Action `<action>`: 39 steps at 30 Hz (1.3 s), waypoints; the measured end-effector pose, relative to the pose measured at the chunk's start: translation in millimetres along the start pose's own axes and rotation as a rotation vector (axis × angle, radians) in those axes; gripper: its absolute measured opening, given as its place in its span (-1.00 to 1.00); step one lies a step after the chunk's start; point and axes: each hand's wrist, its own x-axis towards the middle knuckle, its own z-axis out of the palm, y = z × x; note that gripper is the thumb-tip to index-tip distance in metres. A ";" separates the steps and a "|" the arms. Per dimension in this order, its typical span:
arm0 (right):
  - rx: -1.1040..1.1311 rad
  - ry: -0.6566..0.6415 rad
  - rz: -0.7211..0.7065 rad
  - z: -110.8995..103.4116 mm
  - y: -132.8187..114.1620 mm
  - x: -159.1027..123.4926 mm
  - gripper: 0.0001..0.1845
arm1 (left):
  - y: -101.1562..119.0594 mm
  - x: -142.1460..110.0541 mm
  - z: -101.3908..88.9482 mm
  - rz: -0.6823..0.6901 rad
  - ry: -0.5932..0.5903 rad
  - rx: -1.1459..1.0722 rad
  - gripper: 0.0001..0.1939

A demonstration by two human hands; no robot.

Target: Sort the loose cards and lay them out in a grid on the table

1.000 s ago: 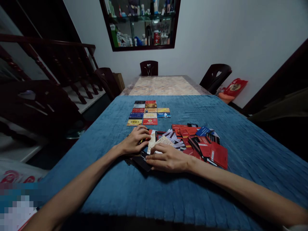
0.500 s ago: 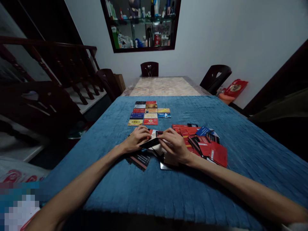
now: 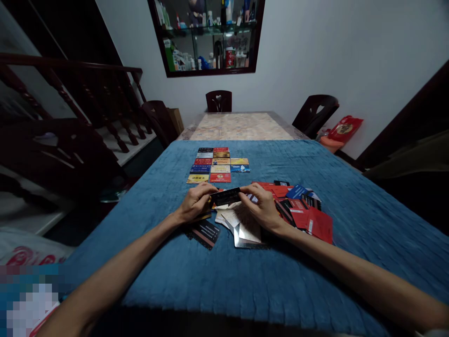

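Note:
A black card [image 3: 226,196] is held up between my two hands, its dark face toward me. My left hand [image 3: 196,201] pinches its left end with thumb and fingers. At the other end, the thumb and fingertips of my right hand [image 3: 261,206] grip the card. Below it lie pale and silvery cards [image 3: 247,229], loosely overlapped on the blue cloth. Dark striped cards [image 3: 203,233] rest under and in front of my left hand. Beyond the hands, several cards [image 3: 220,169] of red, gold, white and blue lie in neat overlapping columns.
A loose heap of mostly red cards and sleeves [image 3: 319,224] spreads to the right of my right hand. The blue cloth [image 3: 168,281] covers the near part of the table, with a bare patterned tabletop [image 3: 238,125] behind. Dark chairs [image 3: 219,100] stand around it.
The black card has been lifted and turned so its face shows. My hands have moved apart to its two ends, uncovering the pale and silvery cards below.

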 end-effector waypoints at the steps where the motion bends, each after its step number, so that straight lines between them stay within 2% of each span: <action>1: -0.003 0.002 0.006 0.5 1.0 -0.3 -0.85 | -0.2 -0.2 -0.6 -0.009 0.002 0.001 -0.71; 11: -0.078 -0.041 0.026 4.6 6.4 -5.0 -0.85 | 4.1 -2.5 8.4 0.001 0.038 0.094 -0.78; 13: -0.110 -0.068 0.021 5.1 7.4 -5.7 -0.79 | 3.5 -3.0 9.4 0.001 0.046 0.112 -0.76; 17: -0.231 -0.128 -0.024 4.9 7.8 -6.0 -0.61 | 2.0 -3.4 9.3 0.029 0.043 0.118 -0.74; 25: -0.543 -0.258 -0.178 3.1 1.5 -5.5 -0.64 | 0.5 -2.2 10.6 0.063 0.049 0.120 -0.76; 31: -0.666 -0.257 -0.256 2.2 -0.6 -4.9 -0.56 | 1.3 -2.7 10.8 0.021 0.050 0.096 -0.77; 39: -0.720 -0.228 -0.334 -0.1 -5.5 -1.7 -0.57 | 4.3 -1.8 9.5 -0.036 0.102 0.081 -0.80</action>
